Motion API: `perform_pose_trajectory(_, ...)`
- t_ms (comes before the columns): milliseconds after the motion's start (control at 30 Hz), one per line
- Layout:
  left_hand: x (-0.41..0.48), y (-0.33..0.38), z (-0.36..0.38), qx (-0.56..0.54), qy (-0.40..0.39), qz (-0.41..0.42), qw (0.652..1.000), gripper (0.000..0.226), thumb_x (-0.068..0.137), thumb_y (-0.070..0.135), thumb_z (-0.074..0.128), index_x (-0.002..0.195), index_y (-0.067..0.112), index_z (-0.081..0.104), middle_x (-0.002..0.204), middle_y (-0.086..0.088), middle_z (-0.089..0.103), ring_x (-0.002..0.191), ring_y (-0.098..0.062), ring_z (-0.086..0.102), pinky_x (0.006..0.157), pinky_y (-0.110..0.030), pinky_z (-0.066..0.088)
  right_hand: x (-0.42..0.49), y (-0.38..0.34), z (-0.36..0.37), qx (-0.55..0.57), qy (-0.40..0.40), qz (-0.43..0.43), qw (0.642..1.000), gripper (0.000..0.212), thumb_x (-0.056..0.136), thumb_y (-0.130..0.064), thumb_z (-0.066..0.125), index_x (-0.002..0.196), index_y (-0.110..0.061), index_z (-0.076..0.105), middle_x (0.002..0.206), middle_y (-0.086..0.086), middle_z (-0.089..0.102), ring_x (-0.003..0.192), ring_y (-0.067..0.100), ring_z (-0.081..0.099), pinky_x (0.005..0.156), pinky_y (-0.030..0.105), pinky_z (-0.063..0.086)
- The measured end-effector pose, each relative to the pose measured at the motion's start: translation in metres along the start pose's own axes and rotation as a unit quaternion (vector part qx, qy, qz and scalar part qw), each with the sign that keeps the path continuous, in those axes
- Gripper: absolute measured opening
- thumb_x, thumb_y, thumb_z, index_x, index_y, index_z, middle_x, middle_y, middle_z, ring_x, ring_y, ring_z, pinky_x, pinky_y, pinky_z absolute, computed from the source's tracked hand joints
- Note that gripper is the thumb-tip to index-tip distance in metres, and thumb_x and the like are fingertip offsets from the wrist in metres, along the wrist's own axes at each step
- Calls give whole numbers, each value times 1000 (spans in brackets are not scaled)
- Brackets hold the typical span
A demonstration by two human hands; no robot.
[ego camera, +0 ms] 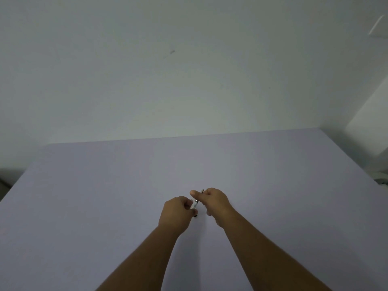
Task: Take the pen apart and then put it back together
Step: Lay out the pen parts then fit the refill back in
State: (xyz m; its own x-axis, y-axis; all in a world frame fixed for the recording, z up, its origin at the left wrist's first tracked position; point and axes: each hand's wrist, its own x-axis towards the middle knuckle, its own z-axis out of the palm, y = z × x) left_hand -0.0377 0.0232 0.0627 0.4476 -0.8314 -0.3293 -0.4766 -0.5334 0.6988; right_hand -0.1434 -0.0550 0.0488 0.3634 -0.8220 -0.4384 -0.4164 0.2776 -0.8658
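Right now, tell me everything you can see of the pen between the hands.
The pen is small in view and mostly hidden. A short clear or whitish barrel section with a silvery band shows between the two hands, slanting up to the right. A thin tip pokes out above the right hand, and a dark end shows below the left hand. Both hands pinch it above the lavender table. Whether it is still in one piece cannot be told.
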Motion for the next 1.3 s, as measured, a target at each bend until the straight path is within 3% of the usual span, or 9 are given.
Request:
perform_pose_trajectory(133, 3, 2, -1, 2, 12, 4, 1000, 4, 79, 19, 68, 79, 21, 64, 69, 7, 60, 61, -8, 55, 51, -18, 40, -2, 1, -2, 105, -52, -25, 993, 10, 84, -27, 65, 79, -19, 65, 79, -4, 62, 70, 11, 51, 61, 24, 44)
perform_pose_trajectory(300, 0, 0, 4, 15, 10, 2, 1000, 5, 79, 20, 67, 78, 20, 63, 68, 8, 60, 62, -9, 55, 51, -19, 39, -1, -3, 0, -8, -22, 14, 1000, 34, 79, -43, 68, 75, -11, 56, 72, 1, 59, 59, 15, 48, 60, 26, 44)
perform_pose_trajectory(467, 2, -2, 1, 0, 14, -6, 1000, 10, 78, 20, 69, 73, 24, 61, 70, 6, 63, 61, -9, 56, 52, -18, 42, -2, 1, -2, 94, -62, -14, 994, 14, 85, -26, 65, 74, -16, 64, 69, -5, 61, 63, 10, 51, 63, 24, 44)
perform_pose_trajectory(567, 2, -1, 2, 3, 12, 0, 1000, 15, 78, 20, 68, 68, 26, 59, 64, 11, 58, 57, -5, 53, 49, -18, 39, -2, 0, -2, 42, -20, -4, 999, 33, 79, -36, 71, 62, -14, 52, 59, -5, 52, 53, 12, 42, 57, 26, 40)
perform_pose_trajectory(767, 4, -1, 3, -7, 11, -11, 1000, 11, 78, 19, 69, 72, 24, 62, 64, 10, 59, 55, -9, 55, 49, -20, 44, -1, -1, -5, 82, -53, -23, 995, 8, 84, -22, 67, 76, -19, 68, 71, -7, 64, 62, 9, 51, 61, 23, 44)
perform_pose_trajectory(933, 3, -5, 9, 0, 46, -10, 999, 2, 79, 21, 67, 80, 20, 68, 66, 8, 61, 57, -7, 54, 49, -19, 39, 1, -7, 0, 44, -26, 16, 999, 12, 82, -23, 69, 71, -20, 66, 78, -2, 66, 58, 9, 50, 56, 21, 43)
perform_pose_trajectory(1067, 3, -6, 9, -3, 60, -20, 998, 7, 79, 24, 68, 84, 18, 69, 72, 3, 65, 64, -14, 59, 54, -21, 43, 5, -10, 6, 37, -16, 26, 999, 11, 82, -25, 69, 82, -13, 68, 78, -2, 65, 63, 10, 52, 64, 24, 45)
perform_pose_trajectory(1200, 8, -10, 6, -16, 39, -41, 998, 7, 78, 24, 70, 82, 19, 68, 68, 5, 62, 61, -12, 58, 55, -22, 46, 11, -9, 6, 36, -34, 38, 998, 12, 80, -25, 72, 81, -13, 69, 77, -1, 66, 61, 8, 53, 53, 18, 44)
perform_pose_trajectory(1300, 11, -17, 4, -54, 30, -70, 996, 9, 75, 23, 71, 83, 20, 69, 72, 6, 63, 64, -9, 58, 55, -22, 48, 22, -6, 6, 26, -1, 32, 999, 20, 83, -34, 66, 83, -14, 67, 87, 3, 69, 69, 12, 58, 63, 24, 51)
